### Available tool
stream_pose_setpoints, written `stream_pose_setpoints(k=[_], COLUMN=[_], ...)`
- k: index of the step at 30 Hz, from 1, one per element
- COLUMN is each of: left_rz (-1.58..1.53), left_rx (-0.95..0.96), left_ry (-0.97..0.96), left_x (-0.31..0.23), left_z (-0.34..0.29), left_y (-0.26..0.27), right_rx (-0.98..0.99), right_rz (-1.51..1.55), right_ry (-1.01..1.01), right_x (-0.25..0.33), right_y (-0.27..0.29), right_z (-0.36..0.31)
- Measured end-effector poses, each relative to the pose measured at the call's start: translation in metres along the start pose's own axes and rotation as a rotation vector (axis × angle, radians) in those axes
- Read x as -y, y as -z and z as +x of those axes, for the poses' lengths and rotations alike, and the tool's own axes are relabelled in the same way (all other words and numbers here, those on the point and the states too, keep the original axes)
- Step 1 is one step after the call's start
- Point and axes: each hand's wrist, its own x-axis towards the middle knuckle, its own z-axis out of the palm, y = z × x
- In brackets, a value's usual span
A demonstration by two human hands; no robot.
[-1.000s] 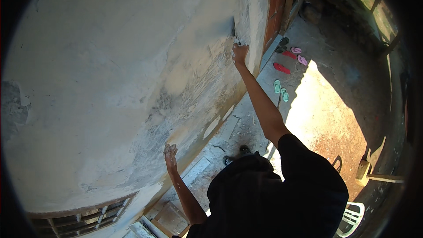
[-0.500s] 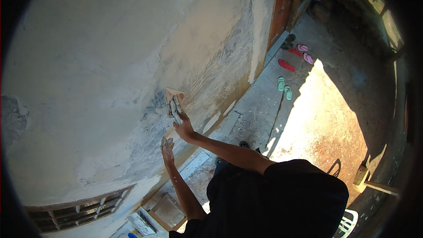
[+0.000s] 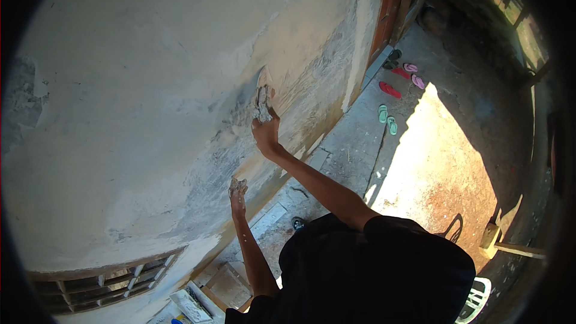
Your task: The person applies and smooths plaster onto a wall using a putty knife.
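Observation:
My right hand (image 3: 264, 121), its fingers coated in grey-white plaster, presses a thin flat tan sheet (image 3: 266, 78) against the wall (image 3: 162, 102). The sheet's far edge shows past the fingertips; the fingers cover the rest. Lower and to the left, my left hand (image 3: 238, 192) is raised close to the wall, also smeared with plaster. Its fingers look curled, and whatever they hold, if anything, is hidden. Around the right hand the wall surface is patchy, with tan smooth areas and rough grey streaks.
A barred window opening (image 3: 108, 282) is at lower left, near a plaster-stained tray (image 3: 191, 306) and a board (image 3: 227, 288). Several sandals, including a green one (image 3: 383, 113), lie by the doorway. At right are a wooden piece (image 3: 491, 240) and a white chair (image 3: 476, 300).
My right hand has slid up and to the right along the wall with the tan sheet. The left hand has shifted slightly up and right.

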Motion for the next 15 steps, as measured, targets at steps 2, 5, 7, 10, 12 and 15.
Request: stream_pose_setpoints(k=[2, 5, 7, 10, 12, 15], left_rz=[-0.004, -0.047, -0.047, 0.061, 0.074, -0.006], left_rx=[0.042, 0.175, 0.143, 0.154, 0.154, 0.205], left_ry=[0.018, -0.092, -0.084, -0.022, -0.023, -0.028], left_x=[0.0, -0.001, 0.003, -0.021, -0.022, -0.016], left_z=[0.002, 0.001, -0.003, -0.012, -0.013, -0.018], left_y=[-0.002, 0.018, 0.055, 0.025, 0.037, 0.053], right_rx=[-0.088, 0.003, 0.063, -0.16, -0.296, -0.542], right_rz=[-0.04, -0.298, -0.348, -0.059, -0.048, 0.265], right_ry=[0.292, 0.444, 0.352, 0.124, 0.317, 0.326], right_x=[-0.043, -0.098, -0.103, -0.121, -0.108, -0.003], right_y=[-0.028, -0.051, -0.057, -0.005, 0.037, 0.06], right_z=[-0.016, -0.054, -0.092, -0.067, -0.005, 0.047])
